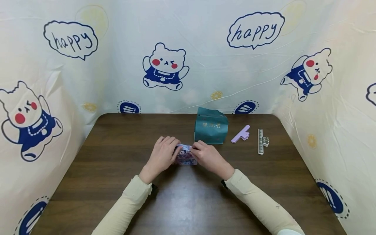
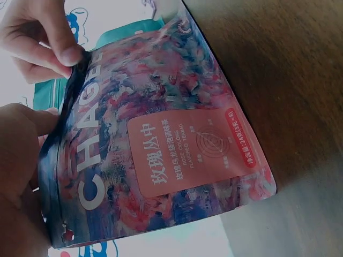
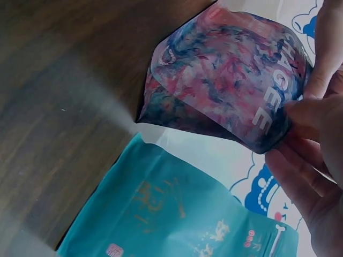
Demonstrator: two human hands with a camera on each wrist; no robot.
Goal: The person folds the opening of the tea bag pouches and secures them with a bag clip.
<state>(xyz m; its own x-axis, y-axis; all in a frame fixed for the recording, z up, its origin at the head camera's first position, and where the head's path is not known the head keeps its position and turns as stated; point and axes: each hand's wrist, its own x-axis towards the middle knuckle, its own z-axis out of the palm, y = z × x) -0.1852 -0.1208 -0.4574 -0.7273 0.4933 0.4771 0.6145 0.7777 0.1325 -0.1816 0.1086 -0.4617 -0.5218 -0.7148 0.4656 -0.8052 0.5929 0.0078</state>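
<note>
A pink and blue paint-patterned tea pouch (image 1: 186,159) stands on the table with its label side toward the person. In the left wrist view the pouch (image 2: 187,80) carries white CHAGEE lettering and a pink label. My left hand (image 1: 163,152) holds the top edge near its left end. Thumb and fingers of my right hand (image 1: 208,156) pinch the same edge near the right corner, also clear in the right wrist view, where the pouch (image 3: 214,85) bulges. Just behind the right hand stands a teal bag (image 1: 211,129) with gold characters.
Right of the teal bag lies a purple clip (image 1: 241,134). Farther right is a ruler-shaped clip (image 1: 260,142) with a small decorative handle. The brown wooden table (image 1: 117,130) ends at a printed cloth backdrop (image 1: 205,65) behind and at the sides.
</note>
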